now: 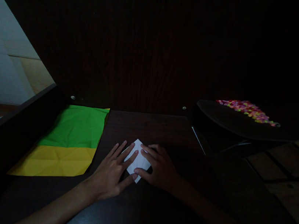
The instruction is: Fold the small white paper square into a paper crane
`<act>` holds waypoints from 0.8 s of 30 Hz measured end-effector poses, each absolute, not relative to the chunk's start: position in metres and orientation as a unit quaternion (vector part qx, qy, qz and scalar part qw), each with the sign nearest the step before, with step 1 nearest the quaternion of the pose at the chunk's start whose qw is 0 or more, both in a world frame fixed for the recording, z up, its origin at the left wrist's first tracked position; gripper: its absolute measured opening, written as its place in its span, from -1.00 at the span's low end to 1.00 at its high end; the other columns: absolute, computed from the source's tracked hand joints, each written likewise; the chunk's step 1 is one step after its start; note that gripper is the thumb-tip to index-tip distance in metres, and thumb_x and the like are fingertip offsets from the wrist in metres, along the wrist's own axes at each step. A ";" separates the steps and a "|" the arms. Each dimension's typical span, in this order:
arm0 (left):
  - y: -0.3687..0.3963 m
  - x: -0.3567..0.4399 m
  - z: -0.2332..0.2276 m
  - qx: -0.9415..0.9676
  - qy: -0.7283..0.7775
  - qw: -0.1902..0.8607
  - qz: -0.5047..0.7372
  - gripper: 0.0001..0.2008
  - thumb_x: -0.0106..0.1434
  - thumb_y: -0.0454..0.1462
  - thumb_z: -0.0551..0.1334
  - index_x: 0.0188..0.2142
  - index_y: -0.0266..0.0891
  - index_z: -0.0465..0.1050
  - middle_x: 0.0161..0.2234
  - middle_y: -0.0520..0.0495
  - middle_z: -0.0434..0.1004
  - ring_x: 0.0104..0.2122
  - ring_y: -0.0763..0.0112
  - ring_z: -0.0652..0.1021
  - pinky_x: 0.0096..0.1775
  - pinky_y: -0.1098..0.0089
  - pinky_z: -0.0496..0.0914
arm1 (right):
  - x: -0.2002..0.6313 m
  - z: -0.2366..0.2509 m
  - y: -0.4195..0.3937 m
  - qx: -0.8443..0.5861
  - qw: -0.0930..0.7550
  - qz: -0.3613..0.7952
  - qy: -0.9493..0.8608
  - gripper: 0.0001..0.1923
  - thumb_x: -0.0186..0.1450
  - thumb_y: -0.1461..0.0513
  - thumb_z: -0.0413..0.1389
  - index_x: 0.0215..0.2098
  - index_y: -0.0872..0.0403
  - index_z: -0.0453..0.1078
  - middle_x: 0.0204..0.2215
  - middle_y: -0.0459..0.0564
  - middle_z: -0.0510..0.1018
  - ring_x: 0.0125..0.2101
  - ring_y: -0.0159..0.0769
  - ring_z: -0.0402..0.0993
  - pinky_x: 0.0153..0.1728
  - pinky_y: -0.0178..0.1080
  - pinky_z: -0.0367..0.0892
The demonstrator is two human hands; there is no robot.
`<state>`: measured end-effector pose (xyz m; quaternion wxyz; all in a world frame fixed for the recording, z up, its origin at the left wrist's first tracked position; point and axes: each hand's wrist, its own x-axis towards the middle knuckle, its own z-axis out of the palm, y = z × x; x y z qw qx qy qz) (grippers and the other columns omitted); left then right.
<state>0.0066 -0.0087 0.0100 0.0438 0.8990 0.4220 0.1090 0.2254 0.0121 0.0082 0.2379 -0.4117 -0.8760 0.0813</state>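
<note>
I am pressing a small white paper (137,159), folded flat into a diamond, onto the dark wooden table (163,129) near its middle, its long axis running from the far point back toward me. My left hand (111,171) is lying flat with fingers spread on its left side, and my right hand (158,167) is pinning its right side with fingers loosely curled, neither gripping it. Creased green and yellow sheets (68,143) are lying by the table's left edge.

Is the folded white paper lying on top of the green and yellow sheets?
No, the white paper lies on the dark table under both hands, apart from the green sheet and yellow sheet.
</note>
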 end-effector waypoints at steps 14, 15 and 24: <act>-0.008 0.010 0.009 0.895 0.431 0.029 0.109 -0.31 0.35 0.05 0.08 0.36 -0.16 0.00 0.36 -0.21 0.01 0.31 -0.18 0.08 0.19 -0.22 0.15 | 0.222 0.002 0.013 -0.419 0.271 0.066 -0.864 -0.51 0.17 0.05 0.31 0.00 0.12 0.47 0.06 0.10 0.51 -0.04 -0.01 0.37 -0.06 0.05 0.33; -0.008 0.011 0.009 0.894 0.433 0.029 0.110 -0.30 0.34 0.06 0.09 0.36 -0.17 0.01 0.36 -0.22 0.02 0.31 -0.19 0.08 0.18 -0.22 0.16 | 0.222 0.002 0.014 -0.417 0.275 0.063 -0.864 -0.52 0.17 0.06 0.31 -0.01 0.12 0.48 0.05 0.09 0.52 -0.05 -0.01 0.38 -0.07 0.05 0.34; -0.009 0.011 0.006 0.895 0.430 0.014 0.119 -0.26 0.33 0.06 0.11 0.37 -0.21 -0.02 0.37 -0.24 -0.02 0.32 -0.18 0.03 0.19 -0.20 0.14 | 0.220 -0.001 0.020 -0.418 0.302 0.043 -0.856 -0.78 0.24 0.18 0.26 -0.15 0.06 0.54 -0.03 0.01 0.59 -0.14 -0.10 0.42 -0.12 0.00 0.36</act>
